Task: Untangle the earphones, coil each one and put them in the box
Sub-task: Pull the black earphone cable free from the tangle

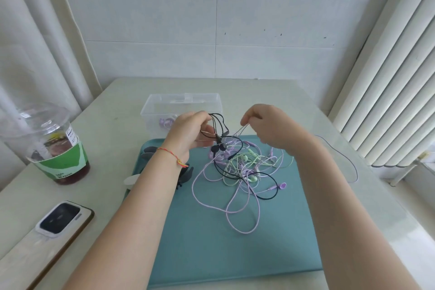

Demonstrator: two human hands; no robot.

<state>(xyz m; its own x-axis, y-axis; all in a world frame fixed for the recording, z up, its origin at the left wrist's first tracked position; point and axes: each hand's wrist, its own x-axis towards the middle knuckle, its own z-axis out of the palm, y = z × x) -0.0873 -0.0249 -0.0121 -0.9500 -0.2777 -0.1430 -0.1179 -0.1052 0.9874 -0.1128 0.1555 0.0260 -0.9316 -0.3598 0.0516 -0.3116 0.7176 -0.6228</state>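
Hands hover above the far edge of a teal rectangular mat (211, 254) lying in the middle of the pale table (270, 92). The left hand (188, 132) has its fingers curled round several loops of a black earphone cable (220, 125), with the black earbuds dangling just below. The right hand (268, 127) pinches a thin strand between fingertips and thumb, drawn taut toward the black loops; its colour is hard to tell. Beneath both hands, a tangle of lilac, pale green and black earphone cords (240, 172) sprawls on the mat. Just behind the mat stands a clear plastic rectangular box (183, 103), open, with a lilac earphone inside. Near the table's left edge stand a lidded plastic cup of dark drink (58, 146) and a smartphone (61, 221) lying face down.
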